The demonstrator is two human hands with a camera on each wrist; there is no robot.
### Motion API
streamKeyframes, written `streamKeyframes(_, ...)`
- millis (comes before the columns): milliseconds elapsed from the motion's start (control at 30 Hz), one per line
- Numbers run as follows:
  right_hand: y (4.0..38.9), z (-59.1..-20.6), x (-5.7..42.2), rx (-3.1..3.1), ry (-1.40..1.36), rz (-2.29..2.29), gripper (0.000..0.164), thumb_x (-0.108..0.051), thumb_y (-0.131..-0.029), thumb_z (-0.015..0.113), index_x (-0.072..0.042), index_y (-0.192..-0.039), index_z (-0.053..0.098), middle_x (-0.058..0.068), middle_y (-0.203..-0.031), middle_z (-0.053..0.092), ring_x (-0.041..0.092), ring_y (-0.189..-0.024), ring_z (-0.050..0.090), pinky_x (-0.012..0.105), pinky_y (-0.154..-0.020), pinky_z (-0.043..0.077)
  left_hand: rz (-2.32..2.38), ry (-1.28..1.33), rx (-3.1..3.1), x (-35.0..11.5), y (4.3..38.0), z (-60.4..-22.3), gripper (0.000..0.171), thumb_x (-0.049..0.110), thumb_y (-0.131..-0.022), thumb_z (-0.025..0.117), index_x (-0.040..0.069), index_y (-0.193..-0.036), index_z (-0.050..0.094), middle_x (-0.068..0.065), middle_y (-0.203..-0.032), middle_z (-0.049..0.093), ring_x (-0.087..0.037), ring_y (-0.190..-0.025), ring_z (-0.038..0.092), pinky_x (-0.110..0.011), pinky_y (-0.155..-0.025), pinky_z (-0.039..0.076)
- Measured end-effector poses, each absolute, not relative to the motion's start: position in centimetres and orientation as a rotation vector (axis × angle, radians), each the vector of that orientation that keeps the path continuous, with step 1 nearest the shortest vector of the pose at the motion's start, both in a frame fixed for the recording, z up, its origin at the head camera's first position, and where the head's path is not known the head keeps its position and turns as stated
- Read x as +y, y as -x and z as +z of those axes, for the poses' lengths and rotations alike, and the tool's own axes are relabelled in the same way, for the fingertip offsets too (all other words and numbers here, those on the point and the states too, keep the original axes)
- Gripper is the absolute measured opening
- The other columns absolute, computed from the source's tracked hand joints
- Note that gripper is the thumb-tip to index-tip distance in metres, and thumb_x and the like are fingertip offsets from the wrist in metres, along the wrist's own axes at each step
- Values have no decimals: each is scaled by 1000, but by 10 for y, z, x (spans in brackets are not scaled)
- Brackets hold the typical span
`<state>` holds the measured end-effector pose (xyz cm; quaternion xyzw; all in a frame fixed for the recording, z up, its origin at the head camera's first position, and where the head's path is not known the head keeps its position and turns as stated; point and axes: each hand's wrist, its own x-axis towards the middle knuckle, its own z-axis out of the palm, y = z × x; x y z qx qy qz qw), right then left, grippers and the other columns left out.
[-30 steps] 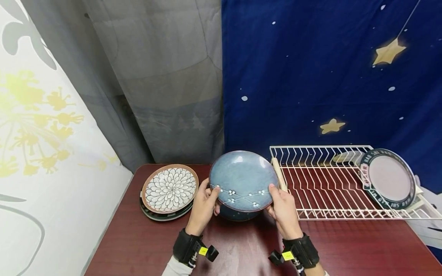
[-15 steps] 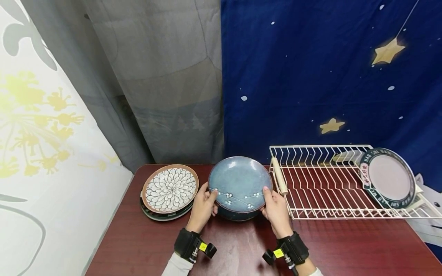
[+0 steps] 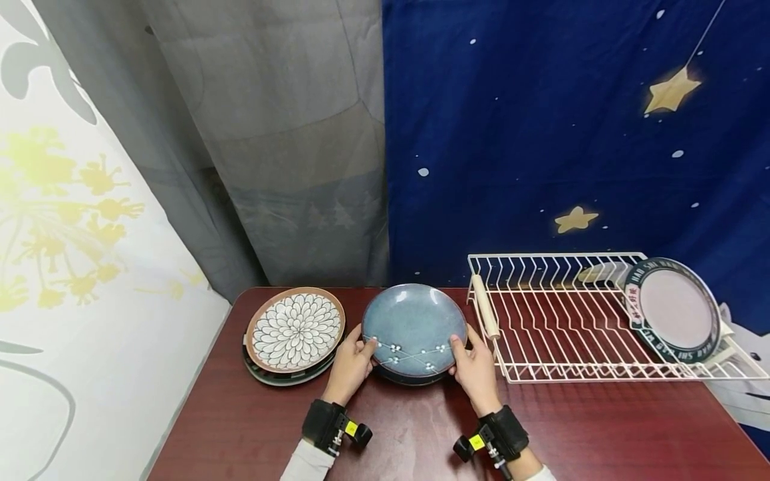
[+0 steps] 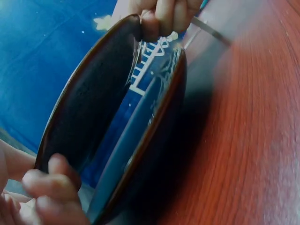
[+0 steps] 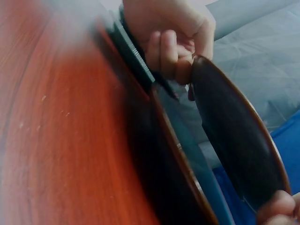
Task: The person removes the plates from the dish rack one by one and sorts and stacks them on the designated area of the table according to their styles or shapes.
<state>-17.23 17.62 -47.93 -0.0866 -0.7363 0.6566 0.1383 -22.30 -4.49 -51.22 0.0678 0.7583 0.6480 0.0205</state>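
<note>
A blue plate [image 3: 415, 327] with small white blossoms is held level by both hands in the head view. My left hand [image 3: 349, 366] pinches its left rim, thumb on top, and my right hand [image 3: 475, 371] pinches the right rim the same way. In the left wrist view the plate's dark underside [image 4: 89, 103] shows, fingers curled beneath. Under it a second blue dish with a brown rim [image 4: 152, 124] rests on the table, mostly hidden in the head view. A visible gap separates the two in both wrist views.
On the left, a petal-patterned plate [image 3: 297, 331] with a brown rim lies on a dark green plate [image 3: 289, 379]. A white wire dish rack [image 3: 559, 371] stands right, with a wooden bar [image 3: 486, 307] and a green-rimmed plate [image 3: 676, 310] leaning at its far end. Curtains [image 3: 517, 133] hang behind the table [image 3: 409, 441].
Both hands have lowered the blue plate toward the dish beneath it and shifted it slightly left. Less of the lower dish shows now in the head view. The rack and left stack stay put.
</note>
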Motion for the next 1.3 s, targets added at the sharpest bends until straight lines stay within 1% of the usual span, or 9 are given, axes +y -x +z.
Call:
streamKeyframes(100, 175, -490, 179, -2165, 294, 1851, 50, -11, -92, 55, 5, -136, 37, 0, -44, 42, -1, -31, 35, 19, -35, 30, 1940, -193, 2440, -48, 225, -516, 55, 19, -91, 56, 5, -140, 34, 1, -57, 50, -12, -48, 48, -21, -47, 40)
streamKeyframes(233, 182, -510, 184, -2216, 321, 1770, 50, -17, -91, 57, 1, -135, 41, -5, -42, 40, -1, -30, 34, 18, -36, 28, 1869, -179, 2503, -51, 226, -519, 57, 21, -90, 57, 7, -141, 34, 6, -52, 39, -7, -48, 41, -20, -51, 36)
streamKeyframes(533, 185, -526, 185, -2292, 340, 1604, 49, -20, -91, 58, -2, -134, 44, -3, -44, 47, 5, -34, 41, 20, -36, 32, 1807, -170, 2565, -53, 228, -527, 60, 23, -89, 59, 2, -140, 33, 9, -53, 37, -7, -52, 42, -21, -58, 37)
streamKeyframes(667, 183, -529, 185, -2330, 348, 1547, 53, -23, -91, 58, 0, -136, 41, -2, -46, 48, 5, -36, 43, 21, -37, 33, 1769, -158, 2611, -53, 228, -529, 61, 24, -89, 59, 2, -140, 34, 9, -52, 40, -6, -53, 46, -22, -62, 39)
streamKeyframes(800, 182, -530, 185, -2354, 359, 1496, 55, -25, -91, 58, 1, -136, 39, 0, -47, 52, 6, -38, 46, 22, -39, 35, 1733, -162, 2634, -54, 227, -529, 60, 24, -89, 59, 1, -140, 34, 6, -55, 52, -7, -58, 53, -24, -69, 40)
streamKeyframes(967, 181, -532, 184, -2394, 390, 1417, 55, -28, -91, 57, -2, -137, 40, -1, -47, 54, 8, -41, 49, 23, -40, 35, 1714, -169, 2643, -54, 227, -530, 60, 23, -89, 58, 0, -139, 34, 4, -68, 66, -6, -68, 59, -28, -79, 42)
streamKeyframes(1067, 181, -532, 184, -2403, 400, 1377, 55, -29, -91, 58, -2, -136, 41, -1, -47, 54, 8, -41, 49, 23, -40, 36, 1705, -178, 2652, -54, 228, -531, 60, 23, -89, 58, -1, -139, 34, 5, -68, 66, -5, -70, 59, -29, -81, 42)
streamKeyframes(1200, 182, -532, 183, -2408, 396, 1325, 54, -27, -90, 59, -1, -135, 43, -2, -47, 55, 6, -41, 50, 23, -42, 38, 1704, -187, 2662, -55, 229, -533, 60, 24, -89, 59, -1, -139, 34, 4, -64, 64, -5, -65, 56, -27, -77, 41)
streamKeyframes(1300, 182, -533, 182, -2412, 398, 1274, 53, -27, -89, 60, -2, -134, 45, -4, -45, 55, 4, -39, 49, 23, -42, 37, 1705, -188, 2666, -55, 229, -533, 60, 24, -90, 58, 0, -139, 34, 4, -69, 67, -5, -67, 58, -28, -77, 42)
